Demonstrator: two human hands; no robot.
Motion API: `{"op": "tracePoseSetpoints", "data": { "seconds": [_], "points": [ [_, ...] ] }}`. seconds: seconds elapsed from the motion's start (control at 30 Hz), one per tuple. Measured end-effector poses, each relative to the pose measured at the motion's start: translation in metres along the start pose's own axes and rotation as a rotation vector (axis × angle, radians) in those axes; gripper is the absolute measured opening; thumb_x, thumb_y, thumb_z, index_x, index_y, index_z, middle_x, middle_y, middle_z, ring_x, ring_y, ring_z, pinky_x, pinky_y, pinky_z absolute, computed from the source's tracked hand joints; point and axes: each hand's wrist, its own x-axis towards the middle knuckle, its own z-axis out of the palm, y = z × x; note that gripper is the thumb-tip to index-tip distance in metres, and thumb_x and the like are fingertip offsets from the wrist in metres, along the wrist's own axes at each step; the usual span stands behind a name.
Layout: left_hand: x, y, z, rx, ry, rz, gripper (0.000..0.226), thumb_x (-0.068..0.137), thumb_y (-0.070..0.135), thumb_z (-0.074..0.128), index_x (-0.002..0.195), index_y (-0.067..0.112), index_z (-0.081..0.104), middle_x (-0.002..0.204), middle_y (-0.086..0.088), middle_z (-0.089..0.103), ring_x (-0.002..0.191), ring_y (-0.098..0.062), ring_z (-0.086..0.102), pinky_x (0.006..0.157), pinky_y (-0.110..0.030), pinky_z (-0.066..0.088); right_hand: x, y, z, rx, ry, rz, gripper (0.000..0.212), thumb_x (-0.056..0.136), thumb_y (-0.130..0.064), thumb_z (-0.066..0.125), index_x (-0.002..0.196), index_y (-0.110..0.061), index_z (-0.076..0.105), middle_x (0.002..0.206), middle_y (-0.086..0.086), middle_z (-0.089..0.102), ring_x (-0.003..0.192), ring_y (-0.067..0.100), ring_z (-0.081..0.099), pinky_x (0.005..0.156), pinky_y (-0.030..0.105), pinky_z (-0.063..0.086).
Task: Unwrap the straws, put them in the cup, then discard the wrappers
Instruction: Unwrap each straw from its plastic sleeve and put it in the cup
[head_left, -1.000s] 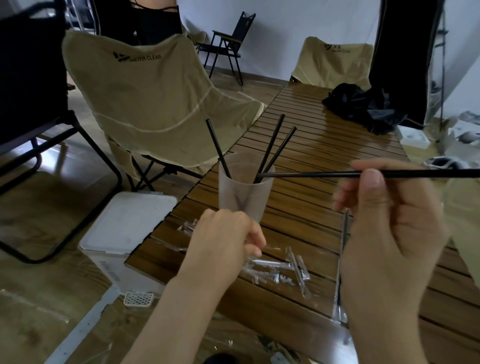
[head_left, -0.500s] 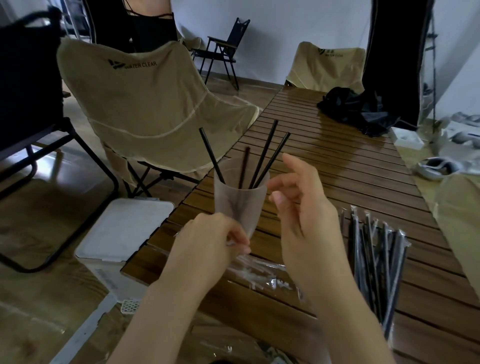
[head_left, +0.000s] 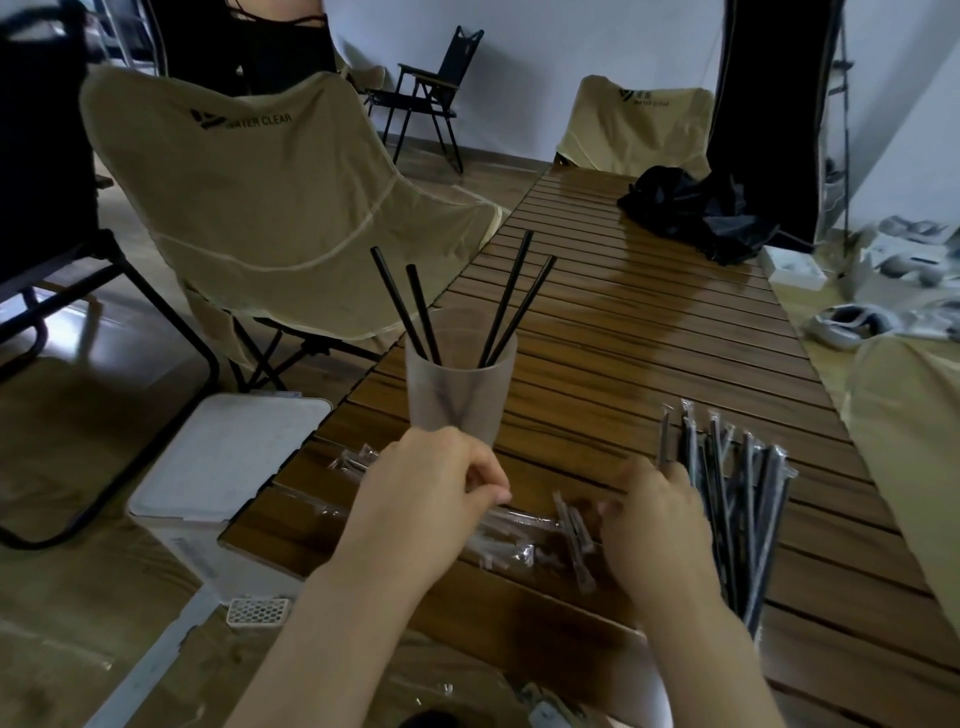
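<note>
the left hand (head_left: 431, 493) pinches an empty clear wrapper (head_left: 514, 525), keeping it out of the way. the right hand (head_left: 649, 514) closes fingers on a wrapped straw (head_left: 727, 499) beside it. the cup (head_left: 460, 389) stands just beyond both grips, within easy reach.

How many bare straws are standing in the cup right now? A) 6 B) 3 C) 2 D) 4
D: four black straws stick up out of the cup, two leaning left and two leaning right.
</note>
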Motion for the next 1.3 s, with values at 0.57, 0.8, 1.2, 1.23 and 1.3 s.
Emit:
{"op": "tracePoseSetpoints", "data": {
  "seconds": [0.57, 0.8, 1.2, 1.23, 1.3],
  "points": [
    [0.005, 0.006, 0.009, -0.013, -0.084, 0.001, 0.014, 0.091, 0.038, 0.062, 0.1, 0.035, 0.072, 0.098, 0.015, 0.07, 0.087, 0.001, 0.064, 0.083, -0.024, 0.055, 0.015, 0.033, 0.007, 0.095, 0.063, 0.219, 0.026, 0.09, -0.01, 0.054, 0.111, 0.001, 0.043, 0.093, 0.02, 0.059, 0.076, 0.035, 0.058, 0.056, 0.035, 0.044],
    [0.0, 0.01, 0.007, -0.061, -0.033, 0.054, 0.013, 0.09, 0.037, 0.062, 0.1, 0.038, 0.071, 0.095, 0.019, 0.069, 0.086, 0.007, 0.062, 0.08, -0.017, 0.054, 0.02, 0.032, -0.019, 0.427, 0.155, 0.055, 0.013, 0.095, -0.014, 0.049, 0.097, -0.007, 0.06, 0.08, 0.012, 0.061, 0.062, 0.018, 0.053, 0.049, 0.025, 0.035],
    [-0.001, 0.038, -0.002, -0.081, 0.346, 0.412, 0.037, 0.093, 0.042, 0.049, 0.126, 0.029, 0.055, 0.107, 0.015, 0.064, 0.094, 0.003, 0.058, 0.083, -0.027, 0.053, 0.002, 0.003, -0.048, 1.162, 0.074, -0.578, 0.021, 0.087, -0.011, 0.06, 0.105, -0.013, 0.072, 0.078, 0.002, 0.062, 0.068, 0.013, 0.051, 0.062, 0.025, 0.042],
    [-0.001, 0.039, -0.002, -0.09, 0.4, 0.439, 0.034, 0.093, 0.041, 0.05, 0.123, 0.027, 0.055, 0.104, 0.014, 0.064, 0.093, 0.002, 0.059, 0.081, -0.027, 0.053, 0.002, 0.003, -0.051, 1.218, 0.042, -0.595, 0.021, 0.086, -0.01, 0.062, 0.104, -0.011, 0.072, 0.078, 0.004, 0.061, 0.068, 0.013, 0.05, 0.061, 0.022, 0.041],
    [-0.005, 0.044, -0.002, -0.11, 0.529, 0.501, 0.026, 0.095, 0.037, 0.052, 0.117, 0.024, 0.052, 0.1, 0.012, 0.061, 0.091, 0.0, 0.057, 0.079, -0.026, 0.052, 0.002, 0.005, -0.057, 1.249, -0.021, -0.641, 0.018, 0.085, -0.013, 0.067, 0.101, -0.012, 0.074, 0.079, 0.01, 0.061, 0.069, 0.023, 0.051, 0.061, 0.026, 0.043]
  ]
}}
